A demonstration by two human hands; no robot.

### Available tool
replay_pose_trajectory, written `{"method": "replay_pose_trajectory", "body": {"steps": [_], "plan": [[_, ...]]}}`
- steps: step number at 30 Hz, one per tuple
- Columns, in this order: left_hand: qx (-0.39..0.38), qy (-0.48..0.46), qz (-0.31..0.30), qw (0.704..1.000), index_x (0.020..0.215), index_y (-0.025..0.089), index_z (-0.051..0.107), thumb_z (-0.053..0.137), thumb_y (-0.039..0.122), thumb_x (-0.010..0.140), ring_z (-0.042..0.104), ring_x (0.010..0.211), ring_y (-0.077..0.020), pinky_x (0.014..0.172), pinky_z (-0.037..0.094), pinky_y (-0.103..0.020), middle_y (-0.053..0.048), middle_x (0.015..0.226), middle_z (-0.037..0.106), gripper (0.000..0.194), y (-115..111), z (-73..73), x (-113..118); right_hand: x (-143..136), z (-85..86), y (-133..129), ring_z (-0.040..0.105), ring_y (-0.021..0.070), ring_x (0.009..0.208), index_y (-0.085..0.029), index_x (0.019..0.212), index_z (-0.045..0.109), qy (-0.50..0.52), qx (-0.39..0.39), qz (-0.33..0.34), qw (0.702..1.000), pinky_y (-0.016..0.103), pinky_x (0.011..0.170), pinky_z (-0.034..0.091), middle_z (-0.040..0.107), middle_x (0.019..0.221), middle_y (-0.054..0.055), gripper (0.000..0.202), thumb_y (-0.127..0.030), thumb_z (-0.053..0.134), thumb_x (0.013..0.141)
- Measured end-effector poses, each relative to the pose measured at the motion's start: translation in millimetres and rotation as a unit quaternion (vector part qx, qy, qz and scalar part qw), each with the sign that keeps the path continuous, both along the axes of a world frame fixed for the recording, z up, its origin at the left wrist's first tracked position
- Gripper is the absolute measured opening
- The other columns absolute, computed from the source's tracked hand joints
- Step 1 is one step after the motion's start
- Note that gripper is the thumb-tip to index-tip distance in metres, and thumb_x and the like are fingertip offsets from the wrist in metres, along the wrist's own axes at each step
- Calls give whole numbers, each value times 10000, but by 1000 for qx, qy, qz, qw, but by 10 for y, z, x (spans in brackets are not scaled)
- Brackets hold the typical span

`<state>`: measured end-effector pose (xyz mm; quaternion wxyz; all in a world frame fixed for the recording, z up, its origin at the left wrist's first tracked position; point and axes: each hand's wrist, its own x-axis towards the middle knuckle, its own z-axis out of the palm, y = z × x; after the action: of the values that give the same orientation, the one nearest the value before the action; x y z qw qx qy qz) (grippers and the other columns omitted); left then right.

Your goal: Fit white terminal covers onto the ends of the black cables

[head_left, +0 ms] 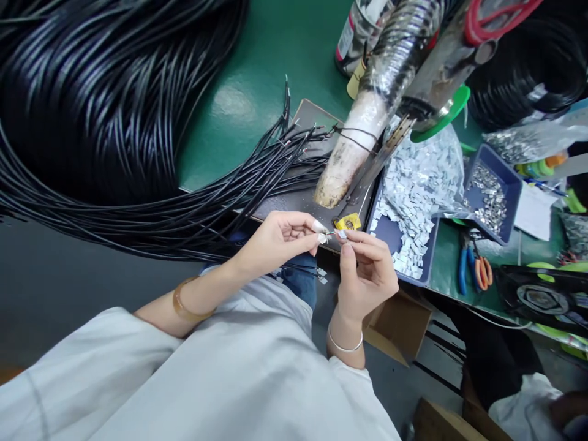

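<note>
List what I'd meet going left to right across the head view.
Big black cable coil → thin held wire → tray of white pieces → blue-handled tool → orange-handled tool → black object with a round panel.

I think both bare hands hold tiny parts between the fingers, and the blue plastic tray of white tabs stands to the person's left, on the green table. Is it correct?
Not quite: in the head view, the blue plastic tray of white tabs stands to the person's right, on the green table. The left hand and right hand hold tiny parts.
</note>
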<state>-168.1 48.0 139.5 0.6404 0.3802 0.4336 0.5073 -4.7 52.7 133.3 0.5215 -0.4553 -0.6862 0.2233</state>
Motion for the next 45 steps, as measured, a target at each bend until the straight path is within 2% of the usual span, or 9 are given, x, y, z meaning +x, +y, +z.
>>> {"method": "replay_pose_trajectory", "body": {"steps": [5,8,11,14,18,22,26,33,45], "plan": [[-7,20,-52,998,746,115,703,737,231,750,553,549,-83,549,449,-187,1,585,625,121,12,-47,-29,-3,23,13,711,152,819,-199,841,627,37,-64,22,997,310,700,616,712,906,33,28,-195,641,865],[-11,25,-74,997,710,105,711,725,240,759,494,522,-68,508,393,-182,10,567,589,144,21,-47,-11,7,34,20,712,148,796,-203,835,619,42,-50,35,997,301,679,612,716,887,26,42,-176,632,865],[-26,11,-38,999,713,100,717,729,210,727,448,513,-56,490,347,-176,21,564,571,112,36,-6,29,26,31,6,719,158,804,-219,891,629,31,56,10,998,323,690,620,727,890,17,83,-144,635,854],[-35,11,-7,999,657,102,693,726,165,674,425,512,-55,488,324,-177,30,541,540,73,53,46,58,31,-5,-8,728,164,823,-235,930,640,-47,152,7,987,323,708,624,741,896,10,143,-130,660,834],[-26,20,19,999,631,109,680,697,123,654,378,495,-46,470,283,-172,43,518,504,31,67,68,66,18,-75,14,736,164,863,-221,983,602,-28,104,3,994,336,732,636,735,937,28,146,-118,588,881],[-10,38,39,998,720,114,732,678,167,708,476,552,-74,520,370,-185,15,584,584,76,77,36,67,25,-91,53,733,164,897,-201,929,598,16,29,11,999,347,761,639,735,946,40,87,-129,600,881],[4,57,48,997,717,122,729,702,216,713,556,612,-100,596,453,-207,-2,657,647,98,94,4,72,39,-88,72,745,157,898,-205,886,616,-64,95,23,993,318,803,627,764,967,36,146,-86,673,822],[25,103,79,991,671,120,716,695,219,711,542,593,-101,567,448,-207,-3,630,634,109,129,19,104,30,-71,108,756,125,829,-213,857,590,-177,199,-6,964,215,741,611,787,964,25,215,-47,704,783],[48,133,114,983,662,129,722,677,190,733,514,550,-87,529,427,-189,12,558,582,104,140,39,128,23,-33,153,748,146,892,-195,907,641,-184,216,3,959,241,798,628,771,993,61,213,-50,724,775]]}}
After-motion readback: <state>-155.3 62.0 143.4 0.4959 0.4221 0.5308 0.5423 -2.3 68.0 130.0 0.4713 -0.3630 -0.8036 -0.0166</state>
